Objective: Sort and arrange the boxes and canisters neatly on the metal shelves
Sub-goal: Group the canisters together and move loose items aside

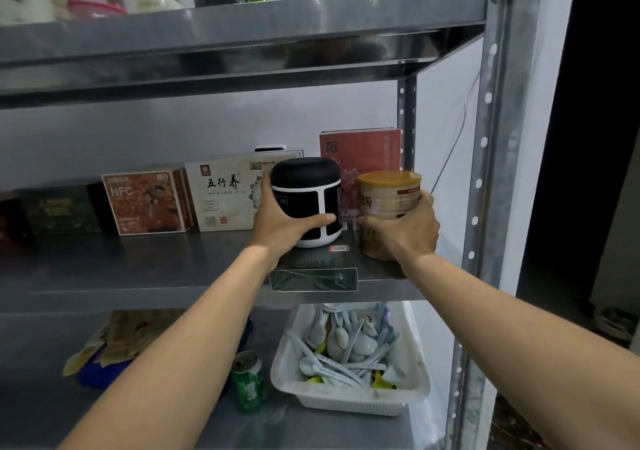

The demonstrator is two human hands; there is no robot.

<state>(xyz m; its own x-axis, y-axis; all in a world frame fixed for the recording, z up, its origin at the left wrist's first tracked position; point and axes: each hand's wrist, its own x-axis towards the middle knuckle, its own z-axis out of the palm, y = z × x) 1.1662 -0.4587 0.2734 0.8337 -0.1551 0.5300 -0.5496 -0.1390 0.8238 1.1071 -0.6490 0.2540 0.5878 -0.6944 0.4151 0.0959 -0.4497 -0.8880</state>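
**Here, a canister in each hand on the middle shelf**

Both arms reach to the right end of the middle shelf (156,269). The left hand (280,228) grips the black-and-white canister (308,200), thumb across its front and the fingers wrapped around its left side. The canister is upright, with its base over the back part of a flat dark green box (315,273) that lies at the shelf's front edge. Just beside it to the right, the right hand (405,228) holds the gold-lidded canister (388,207), fingers curled around its lower half. This one is upright too, close to the shelf's corner post.

Behind the two canisters a tall red box (360,159) stands against the wall. To its left runs a row: a white box with black characters (225,197), an orange NFC box (149,200), then a dark box (59,210).

On the shelf below sit a white basket of spoons (349,397), a green drink can (247,384) and some packets (114,339).
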